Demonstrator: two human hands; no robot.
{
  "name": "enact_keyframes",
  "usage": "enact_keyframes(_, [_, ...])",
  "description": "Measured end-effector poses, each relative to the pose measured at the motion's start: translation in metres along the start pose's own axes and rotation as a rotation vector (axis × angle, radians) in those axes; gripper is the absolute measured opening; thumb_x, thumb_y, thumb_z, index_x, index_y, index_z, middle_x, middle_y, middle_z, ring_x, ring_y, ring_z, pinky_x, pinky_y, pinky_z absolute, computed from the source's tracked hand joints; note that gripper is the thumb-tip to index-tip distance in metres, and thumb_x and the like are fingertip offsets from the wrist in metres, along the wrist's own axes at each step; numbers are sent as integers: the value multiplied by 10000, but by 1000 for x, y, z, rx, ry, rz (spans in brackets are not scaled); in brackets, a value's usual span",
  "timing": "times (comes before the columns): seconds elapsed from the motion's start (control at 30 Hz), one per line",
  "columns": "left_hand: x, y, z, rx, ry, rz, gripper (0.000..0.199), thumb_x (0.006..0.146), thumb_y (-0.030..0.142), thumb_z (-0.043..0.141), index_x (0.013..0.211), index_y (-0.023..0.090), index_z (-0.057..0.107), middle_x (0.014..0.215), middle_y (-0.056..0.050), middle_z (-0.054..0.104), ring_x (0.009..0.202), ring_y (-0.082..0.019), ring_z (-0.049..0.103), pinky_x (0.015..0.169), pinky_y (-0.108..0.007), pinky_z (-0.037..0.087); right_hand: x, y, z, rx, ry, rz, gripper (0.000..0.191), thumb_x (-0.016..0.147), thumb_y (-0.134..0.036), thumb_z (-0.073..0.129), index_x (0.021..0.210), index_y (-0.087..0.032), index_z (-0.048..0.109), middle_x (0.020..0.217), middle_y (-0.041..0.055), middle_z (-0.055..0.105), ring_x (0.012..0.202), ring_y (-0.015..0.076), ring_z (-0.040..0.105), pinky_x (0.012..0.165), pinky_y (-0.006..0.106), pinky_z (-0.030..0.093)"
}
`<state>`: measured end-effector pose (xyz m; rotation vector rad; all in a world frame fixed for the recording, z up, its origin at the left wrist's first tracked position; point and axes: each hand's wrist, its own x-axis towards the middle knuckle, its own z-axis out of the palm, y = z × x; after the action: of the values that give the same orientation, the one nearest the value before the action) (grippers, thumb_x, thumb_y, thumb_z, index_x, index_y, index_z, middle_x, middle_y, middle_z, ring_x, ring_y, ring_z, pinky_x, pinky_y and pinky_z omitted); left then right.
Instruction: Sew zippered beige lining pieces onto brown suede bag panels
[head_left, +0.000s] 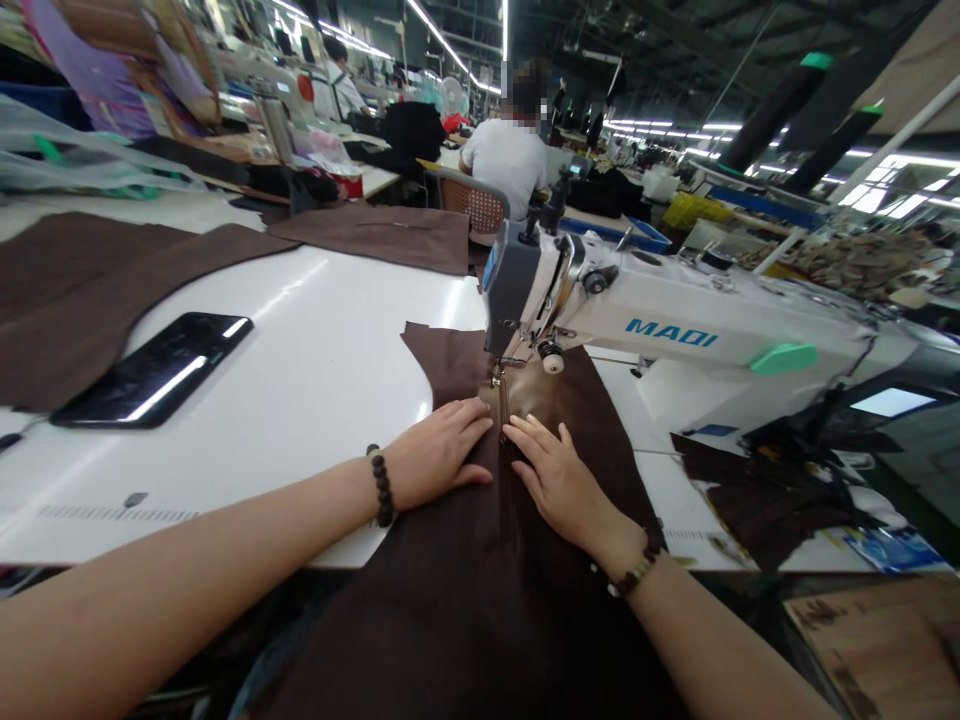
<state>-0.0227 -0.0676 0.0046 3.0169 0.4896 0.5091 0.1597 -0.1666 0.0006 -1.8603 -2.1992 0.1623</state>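
Observation:
A dark brown fabric panel point(480, 600) lies under the needle area of a white sewing machine point(675, 310) and hangs over the table's front edge. Down its middle runs a zipper point(505, 420), its upper end at the presser foot point(496, 376). My left hand point(442, 452) rests flat on the cloth left of the zipper, fingers stretched toward the foot. On the other side my right hand point(559, 480) lies with its fingers spread, the fingertips close beside the zipper. Neither hand grasps anything.
A black phone point(154, 372) lies on the white table point(315, 330) at left. More brown fabric pieces point(97, 280) spread along the back left. Dark cloth scraps point(772, 500) and a blue packet point(892, 550) sit at right. A person in white point(504, 160) sits beyond the machine.

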Motion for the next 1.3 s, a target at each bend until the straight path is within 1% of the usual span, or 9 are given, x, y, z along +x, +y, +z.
enact_keyframes(0.07, [5,-4,6,23,-25,1,660,745,512,591,1157,8,491,1198,-207,487,1135,-293,451,965,-392,387,0,1,-2,6,-18,-15,388,896,-218,344,1281,-224,393,1362,58,381,1284,212,297,1023,570,231])
enact_keyframes(0.17, [10,-3,11,36,-56,-10,698,739,541,579,1192,21,473,1217,-204,485,1131,-297,461,956,-400,391,0,3,-3,8,-47,-48,391,898,-217,344,1286,-220,390,1362,58,382,1289,215,289,1021,584,220])
enact_keyframes(0.4, [11,0,11,52,-102,-12,716,731,572,561,1207,44,472,1245,-214,469,1114,-315,473,911,-423,418,-1,10,-7,-5,-113,-141,395,907,-200,313,1295,-172,377,1360,76,380,1290,214,289,1016,610,200])
enact_keyframes(0.53, [12,-1,12,63,-95,9,717,742,574,546,1206,32,480,1255,-220,464,1149,-313,449,952,-413,392,0,11,-7,-11,-106,-182,384,908,-197,314,1283,-175,394,1343,80,403,1285,212,299,1012,618,196])
enact_keyframes(0.63, [11,-2,14,53,-73,35,745,733,567,563,1203,-3,473,1244,-231,473,1173,-302,435,992,-398,362,0,10,-7,-13,-101,-185,381,905,-189,317,1275,-176,408,1337,84,411,1279,214,311,1007,623,203])
enact_keyframes(0.73, [10,-6,14,14,-69,42,763,727,559,574,1210,-19,457,1251,-234,469,1184,-286,433,1000,-383,366,1,9,-7,-10,-93,-181,385,901,-182,322,1276,-183,409,1330,86,420,1275,216,319,1003,625,208])
enact_keyframes(0.93, [10,-12,12,-31,-78,71,670,747,502,588,1198,19,485,1265,-233,454,1193,-310,421,975,-424,396,4,10,-10,-16,-131,-172,388,899,-183,317,1274,-160,415,1335,87,414,1282,220,306,1006,622,206])
enact_keyframes(1.17, [11,-15,13,-41,-95,74,657,756,495,585,1199,20,486,1263,-230,456,1198,-319,414,994,-427,376,7,12,-10,14,-114,-181,390,893,-185,335,1273,-165,421,1307,106,444,1274,220,323,1005,622,204])
enact_keyframes(1.3, [13,-18,13,-58,-99,80,654,757,494,584,1189,12,489,1258,-236,455,1194,-322,417,995,-431,371,10,14,-10,6,-132,-190,385,896,-185,327,1267,-148,425,1314,104,437,1274,225,322,997,630,209])
